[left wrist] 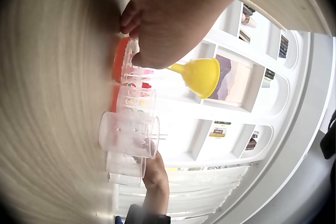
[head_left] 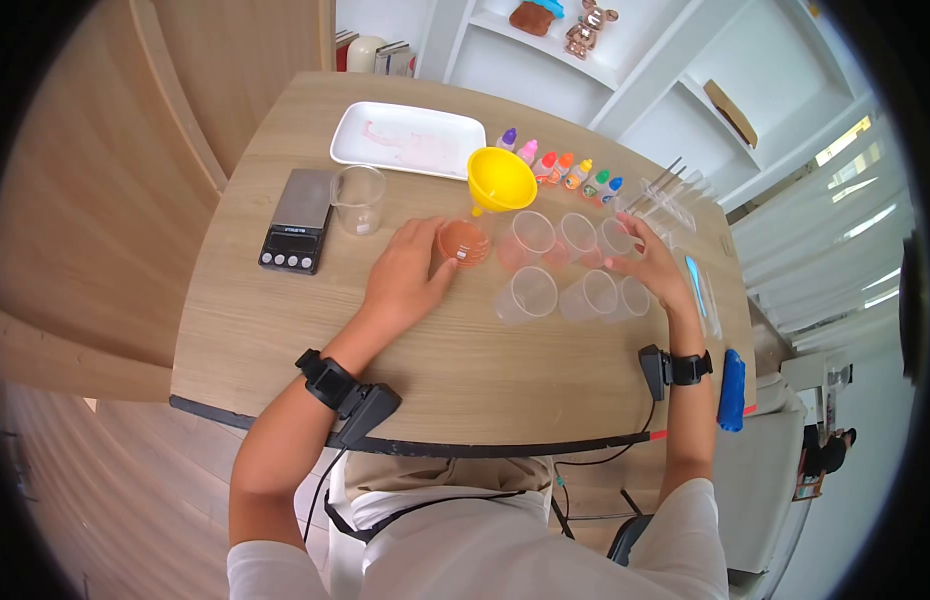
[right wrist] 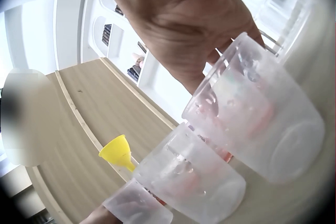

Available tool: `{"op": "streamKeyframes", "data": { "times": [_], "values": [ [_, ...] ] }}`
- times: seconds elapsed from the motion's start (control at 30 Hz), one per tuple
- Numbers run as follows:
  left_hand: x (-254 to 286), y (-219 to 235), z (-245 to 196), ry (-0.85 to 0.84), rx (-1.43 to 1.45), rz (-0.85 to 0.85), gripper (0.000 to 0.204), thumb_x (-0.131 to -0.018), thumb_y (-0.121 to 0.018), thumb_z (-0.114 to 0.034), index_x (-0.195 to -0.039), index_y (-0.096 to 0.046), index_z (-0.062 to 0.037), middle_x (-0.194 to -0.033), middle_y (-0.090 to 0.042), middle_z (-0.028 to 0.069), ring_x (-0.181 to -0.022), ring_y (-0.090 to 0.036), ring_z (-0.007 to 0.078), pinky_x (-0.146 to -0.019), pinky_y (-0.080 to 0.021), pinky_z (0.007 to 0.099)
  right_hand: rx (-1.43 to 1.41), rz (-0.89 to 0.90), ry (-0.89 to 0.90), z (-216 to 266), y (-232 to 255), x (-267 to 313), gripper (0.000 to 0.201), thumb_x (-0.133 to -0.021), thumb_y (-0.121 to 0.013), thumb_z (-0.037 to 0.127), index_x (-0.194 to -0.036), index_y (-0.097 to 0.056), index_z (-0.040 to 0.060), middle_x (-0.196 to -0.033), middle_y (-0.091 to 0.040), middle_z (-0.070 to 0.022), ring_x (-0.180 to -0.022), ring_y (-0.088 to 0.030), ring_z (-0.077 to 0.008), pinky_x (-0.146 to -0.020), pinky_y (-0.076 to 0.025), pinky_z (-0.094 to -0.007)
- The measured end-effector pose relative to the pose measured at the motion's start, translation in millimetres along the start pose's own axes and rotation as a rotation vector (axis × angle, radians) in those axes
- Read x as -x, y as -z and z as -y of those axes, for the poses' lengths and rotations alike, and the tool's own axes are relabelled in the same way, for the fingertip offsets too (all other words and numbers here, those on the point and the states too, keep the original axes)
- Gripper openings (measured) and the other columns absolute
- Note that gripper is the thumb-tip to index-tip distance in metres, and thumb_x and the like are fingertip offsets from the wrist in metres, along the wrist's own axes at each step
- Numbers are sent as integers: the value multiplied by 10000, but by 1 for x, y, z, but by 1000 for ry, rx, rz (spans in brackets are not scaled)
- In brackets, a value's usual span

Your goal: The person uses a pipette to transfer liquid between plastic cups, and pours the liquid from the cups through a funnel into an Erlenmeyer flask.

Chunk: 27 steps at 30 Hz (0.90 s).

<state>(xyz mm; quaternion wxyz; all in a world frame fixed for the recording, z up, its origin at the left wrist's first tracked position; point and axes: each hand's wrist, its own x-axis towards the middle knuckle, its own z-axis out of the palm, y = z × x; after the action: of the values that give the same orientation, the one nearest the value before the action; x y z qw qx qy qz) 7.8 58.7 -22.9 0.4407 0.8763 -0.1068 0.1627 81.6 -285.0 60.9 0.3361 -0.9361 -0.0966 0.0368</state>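
My left hand (head_left: pixel 405 270) curves round the left side of a small beaker (head_left: pixel 465 243) of orange-red liquid, thumb at its near side. In the left wrist view that beaker (left wrist: pixel 122 61) stands on the table, partly covered by the hand. My right hand (head_left: pixel 657 265) holds the rightmost cup (head_left: pixel 615 238) of the back row between thumb and fingers. Clear plastic cups stand in two rows between the hands; the back row shows pinkish-red liquid, while the front cups (head_left: pixel 526 296) look colourless. Just behind the beaker is a yellow funnel (head_left: pixel 501 180), spout down.
A black scale (head_left: pixel 294 225) and an empty clear beaker (head_left: pixel 358 200) stand at the left. Behind lie a white tray (head_left: pixel 410 140) with pink stains and several dye bottles (head_left: pixel 565 170). A clear rack (head_left: pixel 670 205), a blue stick (head_left: pixel 695 285) and a blue roll (head_left: pixel 732 390) line the right side.
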Motion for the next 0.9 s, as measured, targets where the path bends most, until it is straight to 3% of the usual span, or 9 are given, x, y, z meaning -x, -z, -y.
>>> {"op": "streamKeyframes", "data": {
  "times": [0.2, 0.3, 0.37, 0.4, 0.47, 0.57, 0.7, 0.9],
  "values": [
    [0, 0, 1, -12, -15, -5, 486, -832, -693, -133, -1262, -502, -13, -1151, -578, 143, -1068, -589, 289, -907, -479, 378, -72, 22, 21, -4, -2, -10, 695, -699, -831, 174, -1305, -520, 35, -1232, -596, -91, -1217, -518, -205, -1015, -368, -338],
    [0, 1, 0, 7, -4, 1, 480, -836, -688, -142, -1261, -503, -17, -1157, -576, 145, -1070, -588, 293, -908, -478, 381, -13, -67, 14, -14, 3, -16, 627, -721, -806, 153, -1277, -536, 45, -1203, -606, -76, -1187, -536, -193, -1028, -363, -344],
    [1, 1, 0, -6, 0, 7, 475, -841, -682, -151, -1261, -504, -22, -1168, -573, 148, -1073, -585, 300, -910, -476, 384, -62, -216, 111, -23, 6, -25, 557, -748, -773, 118, -1253, -549, 49, -1178, -614, -62, -1163, -548, -186, -1037, -365, -341],
    [1, 1, -1, -7, 4, 14, 475, -841, -682, -151, -1261, -504, -22, -1168, -573, 148, -1073, -585, 300, -910, -476, 384, -60, -218, 104, -8, 6, -21, 557, -748, -773, 118, -1253, -549, 49, -1178, -614, -62, -1163, -548, -186, -1037, -365, -341],
    [1, 3, -3, -10, 6, 21, 470, -842, -677, -154, -1261, -505, -26, -1176, -570, 154, -1078, -579, 311, -913, -474, 389, -160, -289, 311, 30, 5, -16, 523, -769, -759, 103, -1245, -550, 47, -1178, -618, -62, -1165, -550, -181, -1029, -382, -344],
    [0, 5, -4, -7, 4, 33, 470, -843, -674, -159, -1261, -504, -29, -1177, -569, 157, -1082, -573, 321, -916, -471, 394, -150, -336, 340, 69, 2, -14, 537, -775, -762, 100, -1257, -533, 44, -1207, -614, -73, -1175, -553, -184, -1026, -394, -346],
    [0, 5, -5, -15, 6, 33, 468, -846, -669, -163, -1261, -502, -27, -1181, -566, 159, -1083, -569, 328, -916, -471, 396, -232, -344, 385, 93, -7, -21, 562, -767, -785, 126, -1259, -525, 49, -1228, -610, -82, -1185, -555, -187, -1028, -396, -352],
    [0, 7, -7, -28, 9, 45, 470, -846, -662, -159, -1265, -496, -24, -1202, -551, 164, -1126, -539, 343, -936, -455, 406, -138, -386, 527, 119, -19, -25, 585, -723, -823, 159, -1226, -539, 69, -1187, -628, -85, -1162, -564, -220, -1005, -409, -351]
  ]
}}
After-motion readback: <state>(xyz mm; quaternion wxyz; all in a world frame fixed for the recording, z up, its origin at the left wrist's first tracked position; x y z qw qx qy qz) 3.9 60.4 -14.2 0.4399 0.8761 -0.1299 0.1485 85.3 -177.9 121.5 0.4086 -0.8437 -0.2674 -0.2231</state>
